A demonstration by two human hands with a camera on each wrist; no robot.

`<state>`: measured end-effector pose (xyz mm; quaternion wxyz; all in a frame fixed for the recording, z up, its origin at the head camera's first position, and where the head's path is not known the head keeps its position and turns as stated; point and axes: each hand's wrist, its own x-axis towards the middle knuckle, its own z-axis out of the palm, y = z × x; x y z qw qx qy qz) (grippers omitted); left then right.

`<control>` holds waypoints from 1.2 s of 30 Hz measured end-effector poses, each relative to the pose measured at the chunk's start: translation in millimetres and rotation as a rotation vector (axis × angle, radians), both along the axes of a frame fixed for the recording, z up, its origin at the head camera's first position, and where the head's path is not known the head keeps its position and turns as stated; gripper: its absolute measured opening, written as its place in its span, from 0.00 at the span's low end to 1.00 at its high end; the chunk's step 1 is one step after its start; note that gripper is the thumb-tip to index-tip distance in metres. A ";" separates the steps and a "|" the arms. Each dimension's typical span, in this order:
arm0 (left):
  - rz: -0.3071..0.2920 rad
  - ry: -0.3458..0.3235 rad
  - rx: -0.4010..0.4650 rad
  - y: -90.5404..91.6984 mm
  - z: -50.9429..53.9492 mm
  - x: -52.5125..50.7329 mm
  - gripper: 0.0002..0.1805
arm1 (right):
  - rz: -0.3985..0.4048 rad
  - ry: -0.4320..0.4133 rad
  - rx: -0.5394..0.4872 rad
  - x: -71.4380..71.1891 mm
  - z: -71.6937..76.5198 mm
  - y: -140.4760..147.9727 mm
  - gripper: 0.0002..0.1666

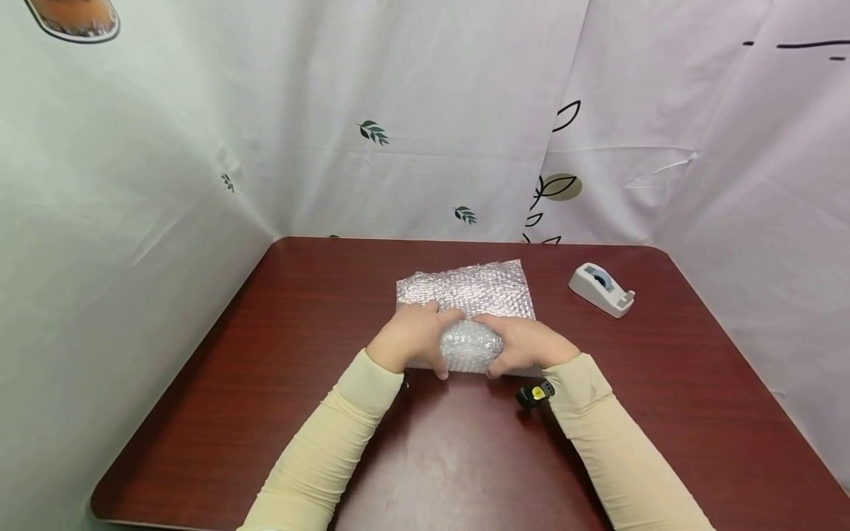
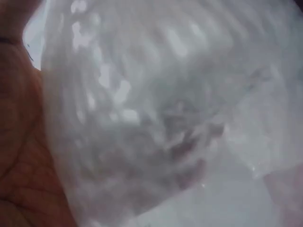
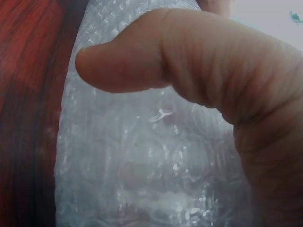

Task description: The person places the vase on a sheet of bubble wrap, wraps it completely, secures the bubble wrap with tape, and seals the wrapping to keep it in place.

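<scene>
A sheet of bubble wrap lies on the table, its near end folded over into a rounded bundle. Whatever may be inside the bundle cannot be made out. My left hand grips the bundle's left side, thumb at the near edge. On the opposite side my right hand holds it the same way. In the right wrist view the thumb lies across the bubble wrap. The left wrist view has the palm against the blurred plastic.
A white tape dispenser with a roll of tape stands at the back right of the dark red table. White printed curtains enclose the back and sides. A small black device sits at the right wrist.
</scene>
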<state>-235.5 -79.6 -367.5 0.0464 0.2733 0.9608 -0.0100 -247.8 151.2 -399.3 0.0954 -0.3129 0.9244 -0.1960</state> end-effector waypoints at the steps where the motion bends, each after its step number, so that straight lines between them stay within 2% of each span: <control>1: -0.004 -0.007 0.003 -0.5 0.4 -0.7 0.56 | 0.001 0.001 -0.002 0.1 0.2 0.0 0.54; 6: -0.033 -0.034 0.039 -3.4 0.6 -4.4 0.55 | 0.028 0.012 -0.004 -0.8 0.9 2.0 0.53; 12: -0.053 -0.077 0.098 -6.4 -0.6 -8.5 0.54 | 0.061 0.000 0.011 0.1 5.0 4.9 0.57; 15: -0.044 -0.110 0.113 -7.3 -0.8 -10.1 0.54 | 0.044 -0.013 0.027 1.3 7.7 5.9 0.58; 23: -0.026 -0.204 0.154 -8.8 1.1 -13.0 0.52 | -0.078 -0.045 0.125 4.1 13.6 9.2 0.63; 26: -0.026 -0.229 0.167 -9.0 1.4 -14.4 0.52 | -0.083 -0.018 0.126 6.6 16.4 7.6 0.61; 31: -0.001 -0.270 0.172 -10.9 0.1 -16.1 0.52 | -0.043 0.073 0.116 12.7 20.0 -3.5 0.54; 36: 0.023 -0.323 0.200 -12.5 -0.9 -16.5 0.52 | -0.054 0.052 0.150 14.0 16.0 -8.6 0.54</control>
